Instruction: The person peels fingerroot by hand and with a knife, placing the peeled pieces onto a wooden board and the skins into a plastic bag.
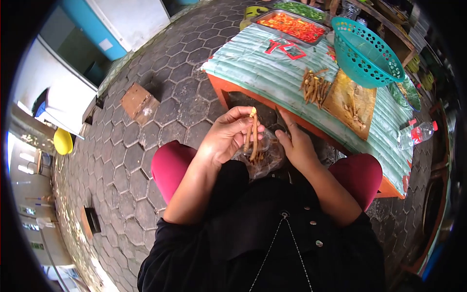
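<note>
My left hand (227, 137) pinches a piece of fingerroot (254, 132), its brown prongs hanging down and a pale yellow end on top. Just to the right, my right hand (297, 146) is closed around a knife (279, 117); only a narrow dark strip of its blade shows along the index finger, and the handle is hidden. Below both hands, between my knees, a clear plastic bag (270, 158) contains brown scraps. More fingerroots (315, 87) lie in a pile on the table, beside a worn wooden board (352, 108) with a few pieces on it.
A low table (243, 61) with a striped cover stands ahead and right. On it are a teal colander (367, 53), a tray of cut red chillies (292, 28), a tray of chopped greens (299, 9) and a plastic bottle (418, 134). A brick-like block (138, 100) lies on the paving.
</note>
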The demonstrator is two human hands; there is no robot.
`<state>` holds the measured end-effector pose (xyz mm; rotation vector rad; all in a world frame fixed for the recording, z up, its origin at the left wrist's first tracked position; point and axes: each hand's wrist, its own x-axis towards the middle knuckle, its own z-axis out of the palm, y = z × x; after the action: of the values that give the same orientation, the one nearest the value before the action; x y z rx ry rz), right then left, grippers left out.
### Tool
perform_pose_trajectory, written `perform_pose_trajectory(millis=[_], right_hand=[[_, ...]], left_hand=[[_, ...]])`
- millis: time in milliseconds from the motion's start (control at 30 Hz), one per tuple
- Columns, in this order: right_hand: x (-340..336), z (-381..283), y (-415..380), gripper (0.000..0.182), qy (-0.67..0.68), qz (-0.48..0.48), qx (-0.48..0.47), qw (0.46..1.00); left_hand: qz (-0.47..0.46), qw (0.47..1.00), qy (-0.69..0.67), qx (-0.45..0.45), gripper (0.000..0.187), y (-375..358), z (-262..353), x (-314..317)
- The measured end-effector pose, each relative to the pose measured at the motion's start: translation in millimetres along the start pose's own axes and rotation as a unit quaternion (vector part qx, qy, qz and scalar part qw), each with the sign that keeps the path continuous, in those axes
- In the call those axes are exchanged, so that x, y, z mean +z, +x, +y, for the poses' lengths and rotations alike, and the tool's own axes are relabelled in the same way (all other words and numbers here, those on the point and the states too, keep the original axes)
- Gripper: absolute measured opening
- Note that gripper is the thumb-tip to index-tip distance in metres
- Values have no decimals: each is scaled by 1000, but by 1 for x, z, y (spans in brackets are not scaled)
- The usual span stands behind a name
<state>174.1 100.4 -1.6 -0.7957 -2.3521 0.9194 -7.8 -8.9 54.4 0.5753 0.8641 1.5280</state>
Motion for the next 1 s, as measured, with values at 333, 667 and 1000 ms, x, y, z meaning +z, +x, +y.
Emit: perform_pose_trajectory(millis=[333,667,1000], right_hand=[[16,-37,-13,49,74,-32,-141,987],[17,-36,-8,45,-12,-102,-157,982],[17,-40,-3,56,38,-34,-192,980]], left_hand=[[91,994,-10,53,24,-23,-34,-17],[115,985,30,122,23,-27,-20,-44],[49,996,-61,47,22,-24,-33,-34]])
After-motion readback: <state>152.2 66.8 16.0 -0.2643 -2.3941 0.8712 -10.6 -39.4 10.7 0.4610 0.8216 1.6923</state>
